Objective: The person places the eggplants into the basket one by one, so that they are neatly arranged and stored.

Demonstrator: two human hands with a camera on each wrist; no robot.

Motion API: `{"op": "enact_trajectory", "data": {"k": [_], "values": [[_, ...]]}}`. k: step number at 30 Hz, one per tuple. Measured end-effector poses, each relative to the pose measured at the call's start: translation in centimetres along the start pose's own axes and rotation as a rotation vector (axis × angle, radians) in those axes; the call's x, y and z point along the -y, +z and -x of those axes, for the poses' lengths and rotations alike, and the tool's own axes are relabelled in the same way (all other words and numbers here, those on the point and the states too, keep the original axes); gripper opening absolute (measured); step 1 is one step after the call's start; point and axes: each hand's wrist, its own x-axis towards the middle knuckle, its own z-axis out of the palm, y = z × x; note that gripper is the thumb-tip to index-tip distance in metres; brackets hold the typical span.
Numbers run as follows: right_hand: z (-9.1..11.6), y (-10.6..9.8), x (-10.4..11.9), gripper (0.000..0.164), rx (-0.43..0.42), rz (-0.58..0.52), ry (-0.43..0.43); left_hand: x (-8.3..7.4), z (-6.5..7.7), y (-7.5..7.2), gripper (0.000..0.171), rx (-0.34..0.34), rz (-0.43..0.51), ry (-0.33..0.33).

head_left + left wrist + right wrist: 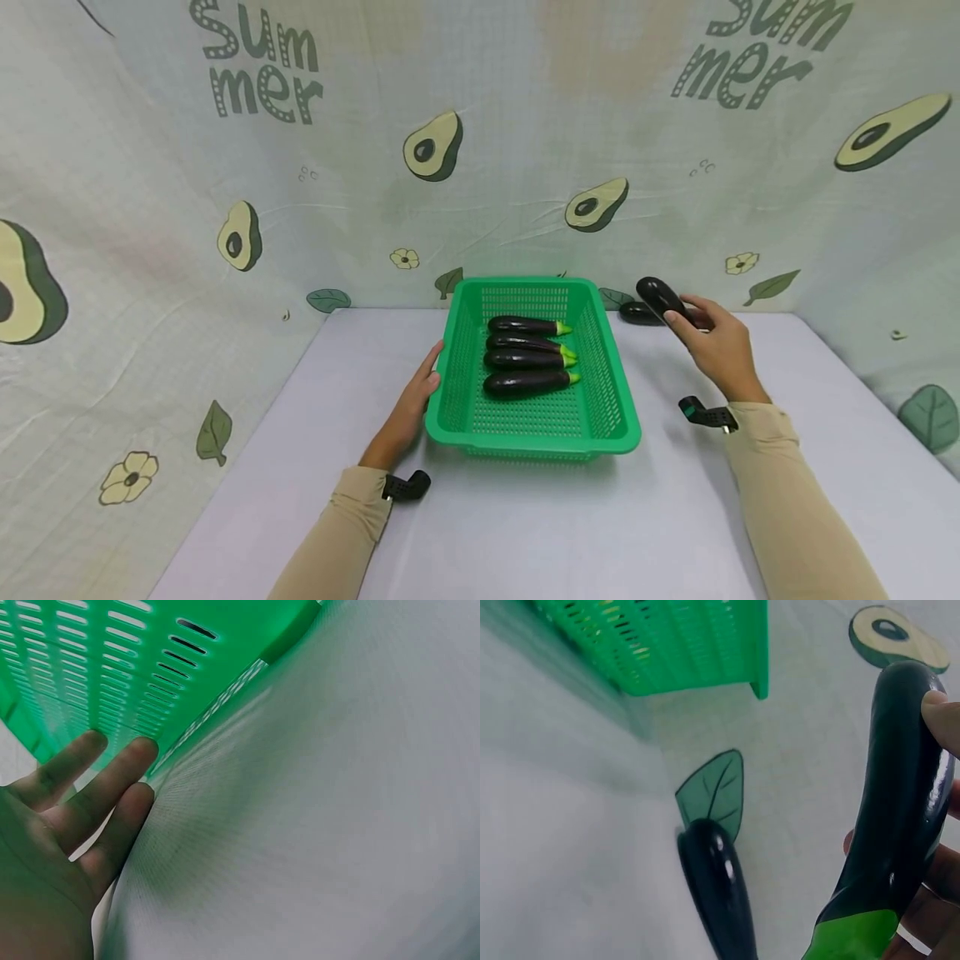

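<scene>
A green plastic basket stands on the table with several dark eggplants lying side by side in it, green stem ends to the right. My left hand rests against the basket's left side; in the left wrist view its fingers are extended and touch the slotted wall. To the basket's right, my right hand holds another eggplant raised above the table. The right wrist view shows the thumb on that eggplant, fingers behind it. One more eggplant lies on the table below, partly hidden by the hand in the head view.
The white table meets a cloth backdrop printed with avocados, leaves and flowers at its back edge. A dark wrist camera is strapped to the left wrist, another wrist camera to the right.
</scene>
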Motion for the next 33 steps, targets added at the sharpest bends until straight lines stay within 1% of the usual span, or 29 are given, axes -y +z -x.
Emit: {"op": "enact_trajectory", "data": {"k": [4,6,9,11,14,18,22,24,33], "values": [[0.1,-0.1,0.9,0.055,0.006,-0.027,-0.002,-0.7,0.1,-0.1,0.058,0.02,0.001,-0.017],[0.2,-0.1,1.3,0.056,0.026,-0.039,0.007,-1.8,0.4,-0.1,0.058,0.035,0.001,-0.023],[0.3,-0.2,1.6,0.059,0.063,-0.059,0.035,-2.2,0.5,-0.2,0.058,0.05,0.002,-0.032],[0.2,-0.1,1.8,0.06,0.085,-0.069,0.052,-2.1,0.5,-0.2,0.058,0.046,-0.001,-0.032],[0.2,-0.1,2.1,0.062,0.105,-0.092,0.064,-0.9,0.3,-0.1,0.057,0.028,-0.005,-0.022],[0.4,0.1,2.6,0.057,0.123,-0.148,0.043,-0.3,0.3,0.0,0.056,0.005,-0.009,-0.005],[0.5,0.2,3.0,0.053,0.165,-0.231,0.018,-0.1,0.2,0.1,0.057,-0.005,-0.006,0.017],[0.5,0.3,3.2,0.054,0.188,-0.253,0.015,-0.1,0.2,0.1,0.057,-0.007,-0.013,0.02],[0.5,0.4,4.2,0.055,0.251,-0.258,0.015,-0.1,0.3,0.1,0.056,-0.003,-0.008,0.023]]}}
